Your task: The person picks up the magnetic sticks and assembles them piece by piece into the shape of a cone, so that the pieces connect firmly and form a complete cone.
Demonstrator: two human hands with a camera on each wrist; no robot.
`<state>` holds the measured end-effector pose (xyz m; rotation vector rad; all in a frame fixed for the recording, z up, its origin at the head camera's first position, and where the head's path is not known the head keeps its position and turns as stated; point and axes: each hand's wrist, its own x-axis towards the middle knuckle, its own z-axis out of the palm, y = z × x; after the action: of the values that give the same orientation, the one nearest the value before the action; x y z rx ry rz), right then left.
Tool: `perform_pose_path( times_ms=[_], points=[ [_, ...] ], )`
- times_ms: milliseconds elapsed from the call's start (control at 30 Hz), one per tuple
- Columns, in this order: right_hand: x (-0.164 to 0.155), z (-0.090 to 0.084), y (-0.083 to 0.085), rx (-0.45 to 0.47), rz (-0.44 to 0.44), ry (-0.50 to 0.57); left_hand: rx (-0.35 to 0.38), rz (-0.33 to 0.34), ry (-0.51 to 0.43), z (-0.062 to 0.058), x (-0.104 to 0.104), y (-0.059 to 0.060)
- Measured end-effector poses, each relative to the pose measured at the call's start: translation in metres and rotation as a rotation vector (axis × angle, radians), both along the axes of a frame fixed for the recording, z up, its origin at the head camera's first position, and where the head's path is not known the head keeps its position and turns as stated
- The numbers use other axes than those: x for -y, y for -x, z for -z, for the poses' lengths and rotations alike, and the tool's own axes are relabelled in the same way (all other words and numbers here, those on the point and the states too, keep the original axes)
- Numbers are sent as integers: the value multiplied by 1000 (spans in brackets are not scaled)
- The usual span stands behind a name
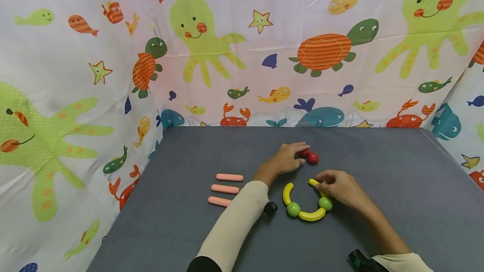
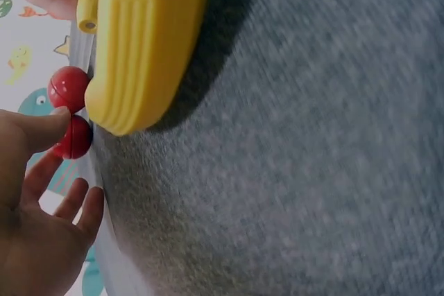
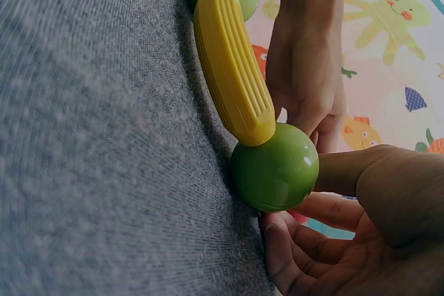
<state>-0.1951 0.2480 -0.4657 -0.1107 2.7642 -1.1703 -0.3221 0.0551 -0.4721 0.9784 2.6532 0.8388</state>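
Observation:
Two red balls (image 1: 313, 158) sit side by side toward the back of the grey table. My left hand (image 1: 283, 160) pinches the left one of the red balls (image 2: 73, 138) between thumb and fingers. Nearer the front, curved yellow sticks (image 1: 312, 215) and two green balls (image 1: 293, 209) form a ring with a gap at its far side. With thumb and fingertips, my right hand (image 1: 342, 187) holds the far end of the ring's right yellow stick (image 1: 313, 182). In the right wrist view, the nearer green ball (image 3: 276, 168) hides part of that hand.
Three straight pink sticks (image 1: 229, 177) lie in a row left of my left forearm; the sleeve partly covers the nearest. The grey table (image 1: 181, 230) meets a printed curtain (image 1: 234, 66) at the back and left. A black round object (image 1: 270, 207) shows at the left wrist.

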Motion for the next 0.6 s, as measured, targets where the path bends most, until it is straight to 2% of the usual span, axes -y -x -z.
perform_pose_path(
  times_ms=[133,433,600],
  points=[
    [0,1,0,4,1,7,-7,-11,-4,2,-3,-1],
    [1,3,1,4,7,16,40,-135,-23,1,2,-4],
    [0,1,0,4,4,11,57,-163,-25,0,6,-5]
  ],
)
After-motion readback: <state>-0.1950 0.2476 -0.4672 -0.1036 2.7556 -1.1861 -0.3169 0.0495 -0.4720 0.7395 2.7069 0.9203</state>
